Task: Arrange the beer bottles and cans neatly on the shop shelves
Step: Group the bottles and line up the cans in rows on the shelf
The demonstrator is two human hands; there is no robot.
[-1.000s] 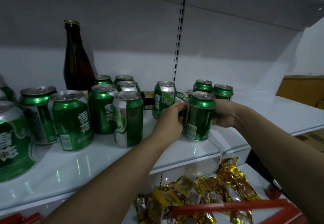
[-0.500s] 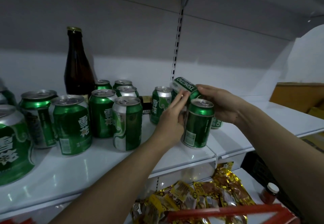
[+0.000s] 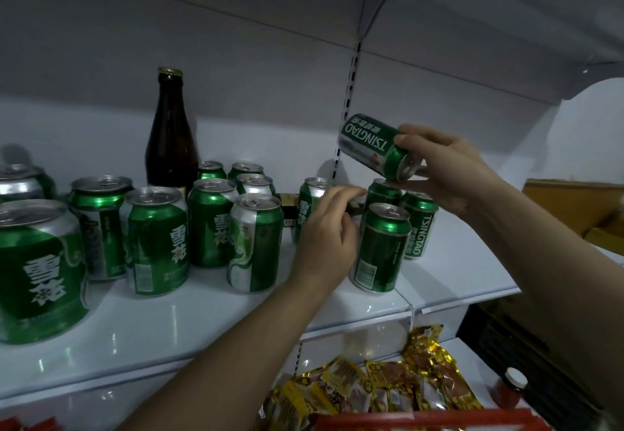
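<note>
The right hand grips a tilted Tsingtao can above three standing Tsingtao cans, likely to group it there; the left hand hovers loosely curled, holding nothing, above the shelf.

Large green can: cut off at the shelf's left end by the picture edge. Silver-shouldered can: partly hidden behind left hand. Dark lying object behind the cans: mostly hidden, unidentifiable. Red-capped jar: label unreadable.
</note>
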